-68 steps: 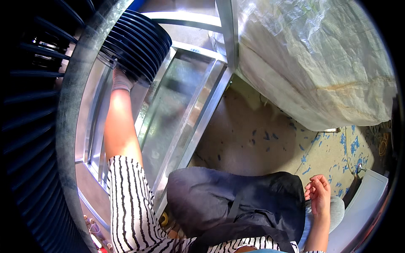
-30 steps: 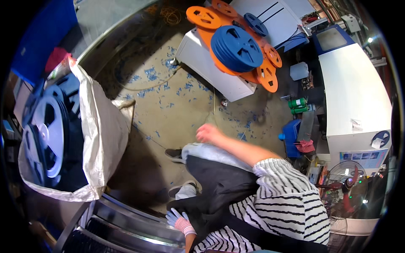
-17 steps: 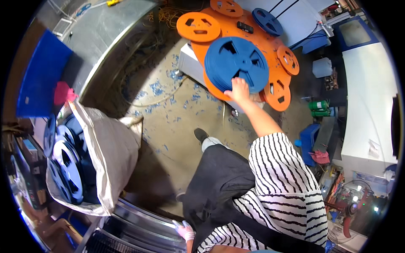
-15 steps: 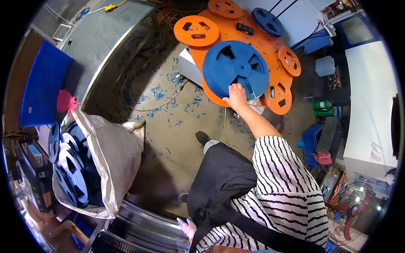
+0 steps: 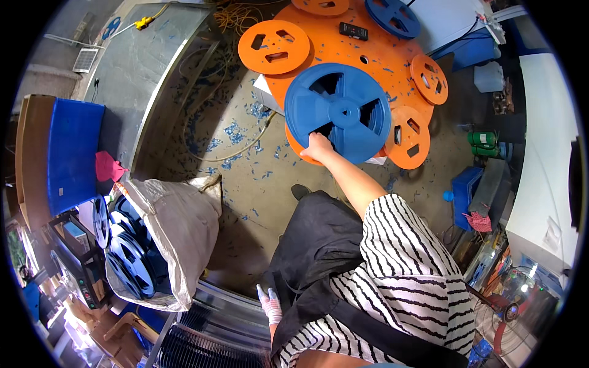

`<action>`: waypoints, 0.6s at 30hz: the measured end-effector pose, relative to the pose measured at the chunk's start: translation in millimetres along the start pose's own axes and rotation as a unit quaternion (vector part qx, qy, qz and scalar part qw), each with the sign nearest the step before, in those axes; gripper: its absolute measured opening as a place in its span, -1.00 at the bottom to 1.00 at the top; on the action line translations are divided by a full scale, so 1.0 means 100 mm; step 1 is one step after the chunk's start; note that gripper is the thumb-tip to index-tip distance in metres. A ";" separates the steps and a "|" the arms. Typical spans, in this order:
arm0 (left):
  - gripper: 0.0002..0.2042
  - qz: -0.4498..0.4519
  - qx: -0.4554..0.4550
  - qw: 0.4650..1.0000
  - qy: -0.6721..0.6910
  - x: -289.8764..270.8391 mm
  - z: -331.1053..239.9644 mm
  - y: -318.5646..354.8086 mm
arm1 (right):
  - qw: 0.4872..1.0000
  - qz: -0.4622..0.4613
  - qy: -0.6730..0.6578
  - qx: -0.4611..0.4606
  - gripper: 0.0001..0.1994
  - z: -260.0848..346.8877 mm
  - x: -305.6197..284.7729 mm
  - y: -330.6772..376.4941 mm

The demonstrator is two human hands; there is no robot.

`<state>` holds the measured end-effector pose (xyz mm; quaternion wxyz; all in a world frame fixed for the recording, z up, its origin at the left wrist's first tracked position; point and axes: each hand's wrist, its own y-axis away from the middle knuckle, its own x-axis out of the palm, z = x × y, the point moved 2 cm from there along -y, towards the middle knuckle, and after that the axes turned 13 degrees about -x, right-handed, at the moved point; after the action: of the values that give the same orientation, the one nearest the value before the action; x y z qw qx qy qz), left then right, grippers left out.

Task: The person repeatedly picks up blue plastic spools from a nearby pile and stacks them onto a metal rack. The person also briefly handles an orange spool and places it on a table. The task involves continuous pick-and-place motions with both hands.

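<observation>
My right hand (image 5: 317, 147) is bare and grips the near-left edge of a large blue plastic reel (image 5: 347, 130). Its fingers reach into one of the reel's cut-out windows, where their tips are hidden. The reel lies over a big round orange table (image 5: 319, 54), and its underside cannot be seen. Low in the picture, beside the dark apron (image 5: 313, 236), my left hand (image 5: 270, 305) wears a pale pink glove with greyish fingertips. Its fingers are stretched out and hold nothing.
Orange discs (image 5: 273, 47) with slots ring the table, with another blue reel (image 5: 392, 17) at the far side. A black handheld device (image 5: 353, 31) lies there. At left stands a white woven sack (image 5: 196, 239) of blue reels. Blue scraps (image 5: 236, 132) litter the floor.
The blue reel has turned, its windows now in other positions. My right hand has moved left along its rim with it. The left hand shows more fully, and the whole view has shifted slightly.
</observation>
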<state>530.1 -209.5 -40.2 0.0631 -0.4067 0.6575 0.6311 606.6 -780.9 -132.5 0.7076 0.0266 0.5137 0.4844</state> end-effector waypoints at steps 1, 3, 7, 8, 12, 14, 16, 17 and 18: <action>-0.39 0.011 -0.015 1.000 0.016 0.00 0.07 -0.01 | 1.000 0.026 -0.014 0.008 -0.22 -0.04 0.00 -0.06; -0.39 0.027 -0.047 0.997 0.055 -0.01 0.15 0.00 | 0.996 0.081 -0.039 0.017 -0.20 0.02 -0.05 -0.15; -0.39 0.042 -0.038 0.996 0.066 0.08 0.21 0.00 | 0.998 0.023 -0.043 0.045 -0.38 -0.01 0.05 -0.26; -0.40 0.045 -0.039 0.994 0.087 0.12 0.22 0.03 | 0.998 0.031 -0.038 0.049 -0.38 0.02 0.07 -0.27; -0.41 0.061 -0.030 0.985 0.158 0.31 0.87 -0.24 | 0.998 -0.009 -0.016 0.055 -0.35 0.02 0.05 -0.14; -0.41 0.057 -0.055 0.988 0.133 0.29 0.86 -0.23 | 0.999 -0.051 -0.003 0.016 -0.30 0.02 0.04 -0.09; -0.41 0.052 -0.042 0.983 0.172 0.22 0.70 -0.14 | 0.997 -0.072 0.019 -0.019 -0.26 0.15 -0.07 0.01; -0.41 0.051 -0.036 0.980 0.187 0.18 0.70 -0.09 | 0.996 -0.082 0.029 -0.033 -0.24 0.17 -0.12 0.08; -0.41 0.073 -0.052 0.968 0.235 0.19 0.93 -0.18 | 0.994 -0.090 0.025 -0.049 -0.21 0.12 -0.08 0.14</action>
<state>488.6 -133.7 -83.7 -0.1607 -0.4970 0.6481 0.5542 606.4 -774.1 -114.2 0.7356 -0.0668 0.5070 0.4443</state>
